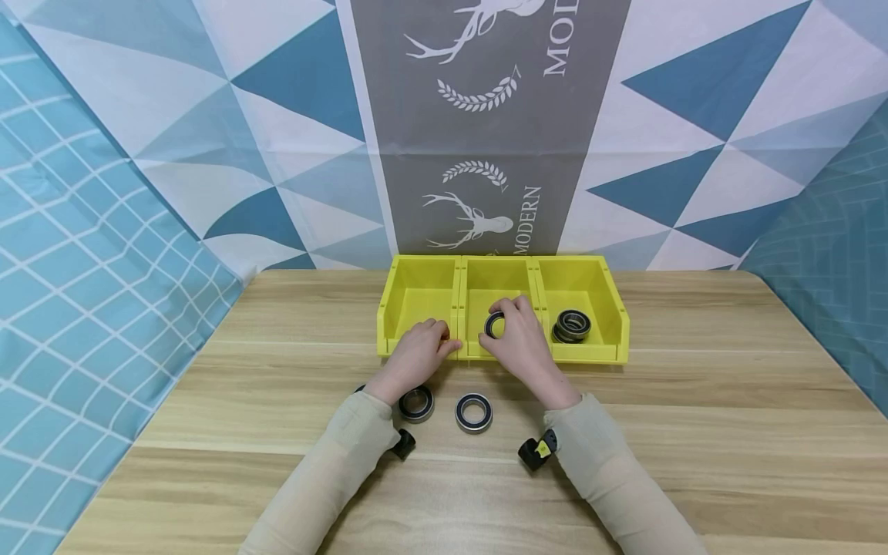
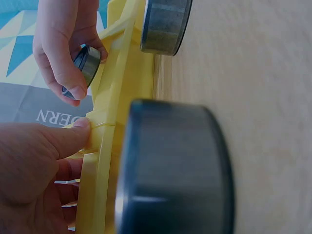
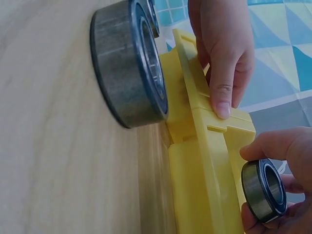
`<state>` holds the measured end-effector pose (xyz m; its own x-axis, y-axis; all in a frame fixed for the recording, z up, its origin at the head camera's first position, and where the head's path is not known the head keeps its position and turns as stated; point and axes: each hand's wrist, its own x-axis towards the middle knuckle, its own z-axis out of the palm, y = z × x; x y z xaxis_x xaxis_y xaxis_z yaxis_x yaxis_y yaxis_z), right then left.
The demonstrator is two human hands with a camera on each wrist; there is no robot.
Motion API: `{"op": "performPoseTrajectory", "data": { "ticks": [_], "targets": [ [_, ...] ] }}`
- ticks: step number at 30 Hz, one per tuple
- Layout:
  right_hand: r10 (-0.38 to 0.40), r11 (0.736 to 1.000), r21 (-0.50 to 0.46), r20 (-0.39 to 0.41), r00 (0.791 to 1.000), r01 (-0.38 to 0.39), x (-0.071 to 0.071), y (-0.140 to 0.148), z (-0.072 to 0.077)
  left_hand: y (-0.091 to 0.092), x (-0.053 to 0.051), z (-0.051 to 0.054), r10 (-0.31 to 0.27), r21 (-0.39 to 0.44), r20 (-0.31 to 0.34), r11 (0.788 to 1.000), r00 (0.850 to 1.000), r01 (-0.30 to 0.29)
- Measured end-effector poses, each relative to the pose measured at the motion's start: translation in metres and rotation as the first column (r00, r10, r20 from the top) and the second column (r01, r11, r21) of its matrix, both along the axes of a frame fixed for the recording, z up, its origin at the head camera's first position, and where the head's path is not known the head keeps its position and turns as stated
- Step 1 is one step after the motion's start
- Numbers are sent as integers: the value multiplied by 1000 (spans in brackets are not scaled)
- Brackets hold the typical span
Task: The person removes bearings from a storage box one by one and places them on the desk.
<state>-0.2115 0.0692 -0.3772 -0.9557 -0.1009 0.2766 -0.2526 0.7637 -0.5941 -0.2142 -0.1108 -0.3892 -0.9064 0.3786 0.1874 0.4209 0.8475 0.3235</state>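
Head view showed a row of yellow bins (image 1: 583, 354) with three compartments, standing on a wood-grain table (image 1: 659, 439) before a patterned cloth (image 1: 486, 131). The right hand (image 1: 519, 341) pinched a ring-shaped bearing (image 1: 489, 323) between thumb and fingers, holding it tilted at the middle compartment. The left hand (image 1: 419, 351) gripped the front edge of the bins near the joint between the left and middle compartments. Two more bearings lay in the right compartment, an upper one (image 1: 563, 318) overlapping a lower one (image 1: 559, 336). On the table, in front of the bins, a flat bearing (image 1: 488, 414) lay between the forearms, and a second bearing (image 1: 419, 417) sat just beside the left wrist; a dark piece (image 1: 359, 388), mostly hidden, showed on the other side of that wrist.

Left wrist view showed the left thumb pressed on the edge at the joint, with the other fingers behind the front wall. Beyond it, the right hand's fingers closed about the pinched bearing. Two table bearings loomed close by, the nearer one blurred.

Right wrist view showed the pinched bearing with its bore visible, held by the thumb and fingers just beside the yellow front wall. The left thumb lay along the joint; its other fingers were partly hidden.
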Motion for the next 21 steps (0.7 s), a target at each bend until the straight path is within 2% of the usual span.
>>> {"op": "performPoseTrajectory", "data": {
  "ticks": [16,21],
  "targets": [
    [39,998,43,35,999,-40,13,6,5,0,0,-1,4,-2,0,1000,1000,-4],
    [72,994,73,47,996,-75,18,10,7,0,0,-2,3,-7,-10,1000,1000,-3]
  ]
}}
